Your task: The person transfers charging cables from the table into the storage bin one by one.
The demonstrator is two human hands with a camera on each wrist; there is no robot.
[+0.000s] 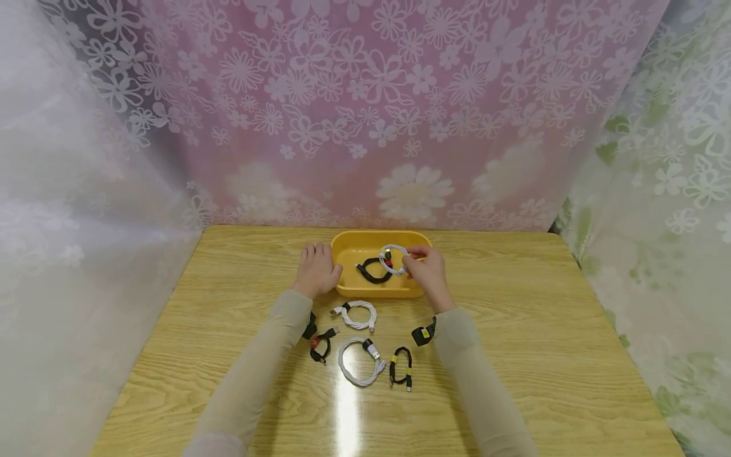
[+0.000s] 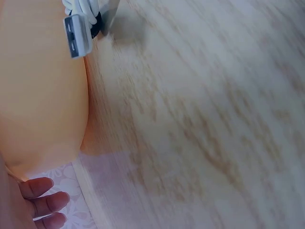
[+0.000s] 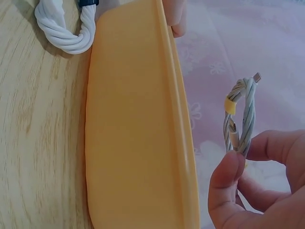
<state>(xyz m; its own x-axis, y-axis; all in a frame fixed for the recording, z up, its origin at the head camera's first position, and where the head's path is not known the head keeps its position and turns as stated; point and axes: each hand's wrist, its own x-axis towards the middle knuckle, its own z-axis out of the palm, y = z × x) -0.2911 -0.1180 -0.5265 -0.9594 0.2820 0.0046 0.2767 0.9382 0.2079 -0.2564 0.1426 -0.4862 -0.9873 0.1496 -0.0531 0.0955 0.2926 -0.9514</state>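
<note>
Now I see the white coil (image 3: pixel 249 112) above the tray (image 1: pixel 379 292), pinched between my right hand's (image 1: pixel 429 270) thumb and fingers. A black coil (image 1: pixel 374 279) lies inside the tray; my left hand (image 1: pixel 317 270), fingers extended, touches its left edge; four more coils (image 1: pixel 370 348) lie before it.

Long sleeves, two, pale cream-beige cloth, plain: left sleeve (image 1: pixel 245 374), right sleeve (image 1: pixel 488 387). Each narrows toward the wrist; left sleeve faintly pinkish at its lowest visible part. Small black boxy wrist unit (image 1: pixel 421 337), right, with a yellow marking (image 1: pixel 425 332). Black wrist unit (image 1: pixel 310 328), left, partly hidden by the sleeve. Left hand (image 1: pixel 316 271), right hand (image 1: pixel 429 271): bare, ungloved.
</note>
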